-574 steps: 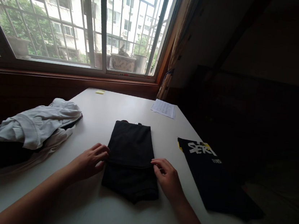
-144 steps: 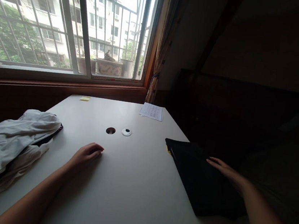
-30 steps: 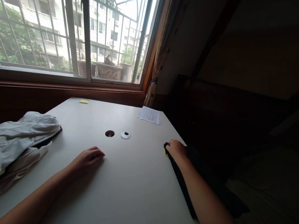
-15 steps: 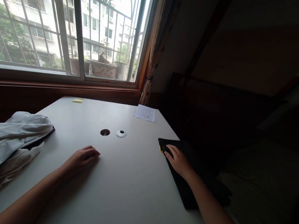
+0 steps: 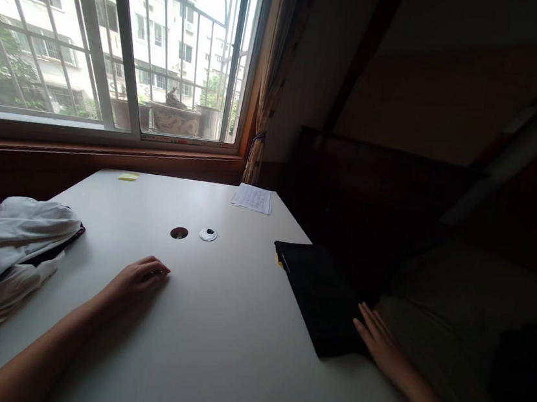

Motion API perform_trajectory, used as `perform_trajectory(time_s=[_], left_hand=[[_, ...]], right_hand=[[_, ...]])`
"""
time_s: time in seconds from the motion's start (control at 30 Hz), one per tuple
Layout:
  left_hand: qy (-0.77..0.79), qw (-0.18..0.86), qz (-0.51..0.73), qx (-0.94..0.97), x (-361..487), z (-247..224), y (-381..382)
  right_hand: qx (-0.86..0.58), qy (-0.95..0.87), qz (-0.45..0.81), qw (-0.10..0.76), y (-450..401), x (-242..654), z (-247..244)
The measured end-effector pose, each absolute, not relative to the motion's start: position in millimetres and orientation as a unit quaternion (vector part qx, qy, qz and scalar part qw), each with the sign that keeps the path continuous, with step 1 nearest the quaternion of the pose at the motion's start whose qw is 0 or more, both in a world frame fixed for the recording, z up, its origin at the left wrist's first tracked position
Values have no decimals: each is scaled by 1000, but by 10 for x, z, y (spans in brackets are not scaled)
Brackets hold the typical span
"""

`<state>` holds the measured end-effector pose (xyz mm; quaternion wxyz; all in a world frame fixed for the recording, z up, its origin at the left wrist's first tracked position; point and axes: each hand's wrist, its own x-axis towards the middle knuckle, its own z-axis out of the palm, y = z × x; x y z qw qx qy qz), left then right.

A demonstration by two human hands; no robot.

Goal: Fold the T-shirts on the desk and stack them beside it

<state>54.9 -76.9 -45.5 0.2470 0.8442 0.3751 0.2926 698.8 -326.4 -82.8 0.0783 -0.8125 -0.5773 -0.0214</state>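
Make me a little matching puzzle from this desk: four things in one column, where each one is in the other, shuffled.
Things:
1. Folded black clothing
2. Yellow sticky notes
3. Printed sheets
4. Left hand

Places:
A. Near the far right corner of the white desk, close to the curtain
B. Over the desk's middle part, on the near side of the round hole
C. Along the desk's right side, beside the right hand
D. Near the desk's far left corner

Right pairs: 1-C, 2-D, 3-A, 4-B
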Motion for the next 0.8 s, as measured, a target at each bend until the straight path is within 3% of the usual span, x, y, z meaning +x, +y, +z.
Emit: perform_trajectory(time_s=[0.2,0.4,0.57,0.8], left_hand=[[371,235,292,849,549,-455,-773],[372,243,296,845,549,-435,-778],[371,245,285,849,539,-449,-766],[369,242,285,851,532,-479,-748]], right_hand=[[-833,-546,-35,81,-3025,6557,-498],[-747,-654,4,121,-2437,5890,-164],[-728,-681,55,60,-2233,5602,-254],[-721,-692,-7,39,-2477,5456,-378]])
